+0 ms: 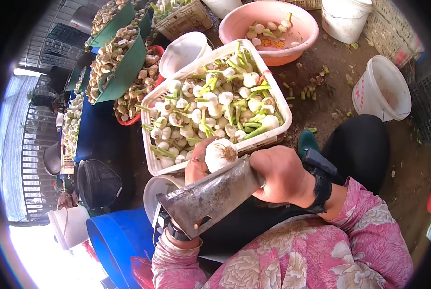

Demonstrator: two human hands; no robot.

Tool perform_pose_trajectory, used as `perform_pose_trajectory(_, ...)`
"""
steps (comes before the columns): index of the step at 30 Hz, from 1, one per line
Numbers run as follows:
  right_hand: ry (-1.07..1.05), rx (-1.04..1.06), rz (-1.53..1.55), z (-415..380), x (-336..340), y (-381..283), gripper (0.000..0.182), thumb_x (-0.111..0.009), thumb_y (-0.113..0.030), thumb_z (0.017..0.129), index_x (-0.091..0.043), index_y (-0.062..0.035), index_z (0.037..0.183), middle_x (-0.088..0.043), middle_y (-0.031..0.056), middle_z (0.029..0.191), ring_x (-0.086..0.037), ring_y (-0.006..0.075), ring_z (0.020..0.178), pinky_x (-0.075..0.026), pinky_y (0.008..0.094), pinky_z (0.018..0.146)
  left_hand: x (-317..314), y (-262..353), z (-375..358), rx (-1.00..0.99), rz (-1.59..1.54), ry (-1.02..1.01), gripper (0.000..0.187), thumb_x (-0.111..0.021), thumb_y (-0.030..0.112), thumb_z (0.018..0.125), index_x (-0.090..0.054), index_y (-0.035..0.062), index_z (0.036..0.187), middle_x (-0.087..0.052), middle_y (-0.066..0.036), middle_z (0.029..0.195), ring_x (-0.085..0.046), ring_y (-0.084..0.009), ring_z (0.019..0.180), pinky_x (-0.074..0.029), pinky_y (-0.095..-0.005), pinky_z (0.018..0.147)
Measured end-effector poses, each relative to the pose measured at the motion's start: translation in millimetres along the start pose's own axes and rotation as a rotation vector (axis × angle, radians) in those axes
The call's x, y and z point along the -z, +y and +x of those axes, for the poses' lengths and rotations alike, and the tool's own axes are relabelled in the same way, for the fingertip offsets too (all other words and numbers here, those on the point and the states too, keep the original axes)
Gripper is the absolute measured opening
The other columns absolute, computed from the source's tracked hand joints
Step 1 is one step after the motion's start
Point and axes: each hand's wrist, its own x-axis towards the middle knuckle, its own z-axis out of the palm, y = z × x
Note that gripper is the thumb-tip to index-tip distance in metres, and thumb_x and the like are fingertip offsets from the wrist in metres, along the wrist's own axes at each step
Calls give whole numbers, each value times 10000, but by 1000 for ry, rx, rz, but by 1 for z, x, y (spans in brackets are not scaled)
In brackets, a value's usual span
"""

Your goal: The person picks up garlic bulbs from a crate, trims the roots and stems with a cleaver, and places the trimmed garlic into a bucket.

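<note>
In front of me a white garlic bulb [220, 154] is held by my left hand [197, 166], its fingers wrapped round the far side and its root end facing right. A wide, worn metal blade [210, 192] lies across the view below the bulb and hides part of my left hand and wrist. My right hand [279, 174] is closed in a fist at the blade's right end; the handle is hidden inside it. The blade's upper edge is close to the bulb; whether they touch I cannot tell. Just beyond both hands stands a white crate [283, 108] full of garlic bulbs with green stems.
A pink basin [299, 54] with several bulbs stands beyond the crate. Green baskets [124, 62] of garlic are at the upper left. A white bucket [402, 91] stands at the right, a blue barrel [112, 241] at the lower left. Cut stems [304, 92] lie on the ground.
</note>
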Motion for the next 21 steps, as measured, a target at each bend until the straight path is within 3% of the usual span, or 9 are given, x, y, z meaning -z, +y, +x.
perform_pose_trajectory(4,49,-15,71,-5,-1,15,245,-672,-186,571,-499,-81,709,-527,96,609,-558,295,578,-444,377,519,-5,-3,-7,7,-111,-49,724,-748,263,696,-334,8,1233,-512,-107,1091,-533,-162,970,-446,-305,837)
perform_pose_trajectory(6,1,-130,37,-13,-11,28,244,-672,-183,573,-506,-72,713,-539,110,630,-562,310,599,-451,379,533,11,-21,-2,-137,9,-144,834,-799,278,630,-299,10,1242,-467,-98,1144,-503,-175,1025,-431,-318,866)
perform_pose_trajectory(7,5,-116,31,-15,-10,30,238,-672,-182,576,-506,-71,705,-540,113,627,-563,314,600,-453,379,534,13,-22,-2,-34,14,-114,936,-830,308,568,-260,5,1246,-411,-95,1188,-467,-200,1079,-407,-345,906)
perform_pose_trajectory(12,15,-109,18,-19,-11,34,203,-655,-211,632,-555,-53,709,-570,136,628,-580,328,617,-470,392,552,13,-18,-3,53,-52,-130,903,-811,267,561,-283,-13,1238,-461,-107,1129,-483,-197,1050,-389,-346,921)
perform_pose_trajectory(14,-44,-366,-88,-20,-9,45,177,-639,-177,671,-576,-27,738,-577,165,645,-579,348,633,-471,389,562,22,-7,-2,99,-60,-83,877,-804,269,549,-316,-11,1222,-504,-103,1066,-511,-190,1009,-412,-331,891)
perform_pose_trajectory(15,-75,-494,-128,-23,-10,54,166,-631,-161,690,-587,-14,752,-580,179,653,-579,359,642,-471,388,567,23,7,-3,20,7,-84,794,-779,313,558,-372,-20,1153,-515,-83,971,-507,-161,878,-406,-290,770)
perform_pose_trajectory(16,-8,-726,-39,-21,-7,71,259,-593,-267,731,-622,-33,839,-606,178,680,-604,331,640,-487,412,570,25,22,-3,-59,76,-80,722,-754,358,567,-429,-28,1084,-525,-63,876,-503,-132,748,-401,-249,648)
perform_pose_trajectory(19,8,-422,-115,-11,-7,34,184,-626,-217,693,-583,-48,753,-585,166,647,-588,341,635,-473,410,564,42,28,4,-94,6,-49,617,-718,440,590,-500,-16,944,-487,-1,694,-402,-60,500,-304,-191,444)
perform_pose_trajectory(21,55,-287,-65,2,2,19,182,-656,-177,645,-542,-57,721,-567,143,641,-575,340,628,-461,404,554,40,25,-1,-119,-20,-43,679,-730,396,599,-454,-16,1063,-520,-18,778,-454,-62,571,-353,-185,483)
